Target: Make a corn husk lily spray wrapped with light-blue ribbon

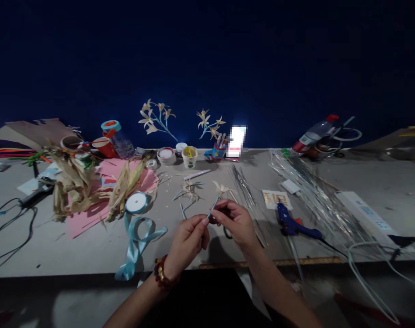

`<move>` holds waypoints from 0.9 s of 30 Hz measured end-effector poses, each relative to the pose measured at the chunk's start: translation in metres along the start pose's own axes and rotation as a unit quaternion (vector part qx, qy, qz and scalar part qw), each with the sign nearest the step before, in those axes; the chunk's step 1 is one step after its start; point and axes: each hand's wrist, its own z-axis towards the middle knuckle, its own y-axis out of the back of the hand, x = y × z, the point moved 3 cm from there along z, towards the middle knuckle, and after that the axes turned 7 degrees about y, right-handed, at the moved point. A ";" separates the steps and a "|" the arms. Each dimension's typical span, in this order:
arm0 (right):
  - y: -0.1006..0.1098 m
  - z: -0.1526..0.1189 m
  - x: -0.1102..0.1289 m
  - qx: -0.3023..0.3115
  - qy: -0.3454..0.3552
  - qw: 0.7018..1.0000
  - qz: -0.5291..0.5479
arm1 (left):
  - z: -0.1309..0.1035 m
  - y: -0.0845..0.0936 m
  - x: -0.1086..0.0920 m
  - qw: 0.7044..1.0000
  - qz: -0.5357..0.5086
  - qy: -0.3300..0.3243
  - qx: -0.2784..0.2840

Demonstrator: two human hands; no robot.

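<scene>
Husk flower: pale and open-petalled (223,187), it sits atop a thin blue stem (213,206) held above the table's middle, between both hands.
Wall: dark blue (207,54), filling the upper part of the view, dim and plain.
Table: grey and crowded (50,246), its front edge just beyond the person's lap.
Forearms: left (135,296) and right (276,287) rise from the lower corners and slant inward to meet over the front of the table.
Right hand: knuckles arched (236,223), fingers curled, thumb and index narrowed on the stem just below the petals.
Left hand: loosely curled (192,232), thumb laid forward, pinching the stem's lower end beside the right fingertips.
Dry husks: heaped at left (74,187), partly over pink sheets (87,218).
Metal wires: a large spread at right (320,196), a slimmer bunch (248,196) near the right hand.
Finished-looking branches: two (159,120) (207,127) stand against the wall.
Glue gun: blue (296,224), lying right of the right hand.
Ribbon roll: light blue (136,202), its loose tail curling toward the front edge.
Bracelet: dark red beads (163,272) on the left wrist.
</scene>
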 end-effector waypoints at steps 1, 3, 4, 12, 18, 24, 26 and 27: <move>0.000 0.000 -0.001 0.003 0.000 1.000 0.003 | 0.000 0.000 0.000 1.000 0.002 0.003 0.000; 0.001 0.000 -0.002 0.006 -0.004 1.000 0.008 | 0.000 0.001 -0.001 1.000 0.008 0.007 0.002; 0.001 0.000 -0.002 0.008 -0.007 1.000 0.009 | 0.000 0.001 -0.001 1.000 0.010 0.008 0.003; 0.008 -0.002 -0.009 0.009 -0.026 1.000 0.011 | -0.003 -0.004 -0.004 0.999 0.038 -0.011 0.021; 0.012 -0.003 -0.017 -0.006 0.005 1.000 -0.015 | -0.003 -0.005 -0.001 1.000 -0.019 -0.012 0.005; 0.011 -0.003 -0.016 -0.017 -0.007 1.000 -0.002 | 0.001 -0.006 0.000 0.994 -0.102 0.024 0.040; 0.011 -0.003 -0.015 -0.018 -0.011 1.000 0.001 | 0.003 -0.006 -0.001 0.988 -0.130 0.045 0.064; 0.011 -0.004 -0.015 -0.015 -0.011 1.000 0.001 | 0.004 -0.006 -0.002 0.985 -0.143 0.055 0.074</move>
